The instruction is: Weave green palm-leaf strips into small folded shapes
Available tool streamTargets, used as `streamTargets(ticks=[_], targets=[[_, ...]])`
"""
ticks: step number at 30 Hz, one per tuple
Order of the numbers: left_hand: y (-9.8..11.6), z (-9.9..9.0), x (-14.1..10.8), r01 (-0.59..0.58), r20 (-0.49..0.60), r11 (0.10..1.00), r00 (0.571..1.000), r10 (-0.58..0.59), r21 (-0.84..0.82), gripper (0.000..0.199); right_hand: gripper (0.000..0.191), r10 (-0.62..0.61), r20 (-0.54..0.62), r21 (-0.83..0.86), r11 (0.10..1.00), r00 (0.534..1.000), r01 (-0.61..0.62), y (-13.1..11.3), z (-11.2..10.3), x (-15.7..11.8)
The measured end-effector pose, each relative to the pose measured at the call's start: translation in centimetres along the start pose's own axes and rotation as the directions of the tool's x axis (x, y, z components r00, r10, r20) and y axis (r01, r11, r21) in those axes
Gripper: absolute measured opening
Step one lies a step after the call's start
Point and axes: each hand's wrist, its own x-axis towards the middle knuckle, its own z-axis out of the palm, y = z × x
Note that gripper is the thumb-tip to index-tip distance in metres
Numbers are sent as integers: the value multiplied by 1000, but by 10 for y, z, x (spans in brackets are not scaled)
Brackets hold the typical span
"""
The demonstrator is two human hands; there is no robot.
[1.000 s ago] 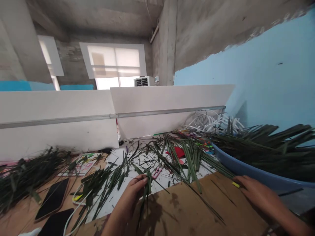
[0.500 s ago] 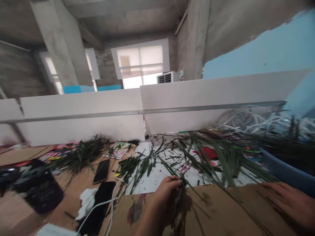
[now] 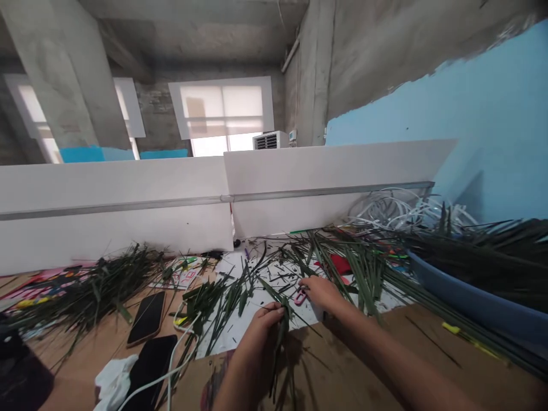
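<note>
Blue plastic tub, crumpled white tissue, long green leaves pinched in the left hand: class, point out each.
Blue plastic tub (image 3: pixel 454 297): head view, on its outer wall below the rim.
Crumpled white tissue (image 3: pixel 115 378): head view, middle of its folds.
Pinched green leaves (image 3: pixel 286 311): head view, on their upper part.

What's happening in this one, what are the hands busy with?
A person works at a table strewn with cut green leaves. The left hand pinches a small bunch of leaf strips above a sheet of brown cardboard. The right hand is at the pink-handled tool on the white paper; whether it grips it is unclear. More leaves fill a blue tub at the right, and two phones, one at, lie at the left.
</note>
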Motion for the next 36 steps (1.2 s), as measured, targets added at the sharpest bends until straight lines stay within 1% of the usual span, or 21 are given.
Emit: streamTargets(ticks=[3, 7, 11, 14, 17, 19, 21, 23, 24, 26, 27, 29, 30, 32, 34, 36], targets=[[7, -1, -1, -36, -3, 999, 999, 36, -5, 40, 19, 54, -2, -95, 994, 999, -54, -4, 9, 6], [18, 6, -6, -62, -2, 997, 998, 62, 56, 46, 15, 59, 1, -154, 986, 998, -58, -2, 8, 2], [33, 16, -11, -25, 22, 988, 1000, 22, 154, 46, 22, 68, 10, -171, 983, 998, -65, 5, 7, -4], [48, 24, -13, -25, 80, 974, 997, 7, 226, 43, 23, 78, 5, -160, 984, 997, -76, 10, 7, -6], [69, 33, -11, -38, 147, 957, 989, -4, 287, 39, 23, 86, 6, -112, 990, 996, -85, 16, 5, -4], [87, 41, -10, -54, 149, 940, 989, 4, 336, 39, 25, 94, 22, -52, 994, 995, -93, 24, 2, -1], [108, 52, -8, -56, 165, 927, 986, -6, 372, 39, 32, 93, 59, 27, 995, 994, -95, 36, -1, 2], [127, 62, -6, -86, 158, 904, 987, 21, 418, 40, 40, 72, 101, 104, 991, 992, -83, 46, -4, 2], [134, 66, -4, -114, 166, 872, 985, 39, 476, 39, 41, 55, 115, 136, 988, 992, -70, 50, -4, 0], [142, 71, 2, -163, 169, 768, 983, 72, 619, 37, 35, 11, 115, 178, 984, 993, -31, 52, -5, -5], [141, 71, 6, -170, 168, 703, 983, 73, 691, 35, 31, -13, 102, 188, 982, 995, -6, 51, -4, -10], [133, 68, 15, -167, 181, 582, 983, 35, 796, 32, 26, -67, 72, 197, 979, 995, 51, 43, -2, -20], [127, 65, 18, -172, 202, 568, 979, 9, 805, 31, 25, -96, 58, 195, 977, 994, 84, 38, -1, -25], [112, 57, 23, -146, 212, 599, 976, -40, 787, 34, 29, -166, 51, 180, 971, 985, 155, 28, 2, -33], [97, 48, 24, -130, 220, 624, 973, -68, 771, 37, 28, -224, 57, 165, 963, 973, 212, 22, 5, -37], [84, 38, 23, -110, 206, 694, 977, -57, 712, 41, 30, -261, 74, 157, 956, 962, 248, 22, 5, -37]])
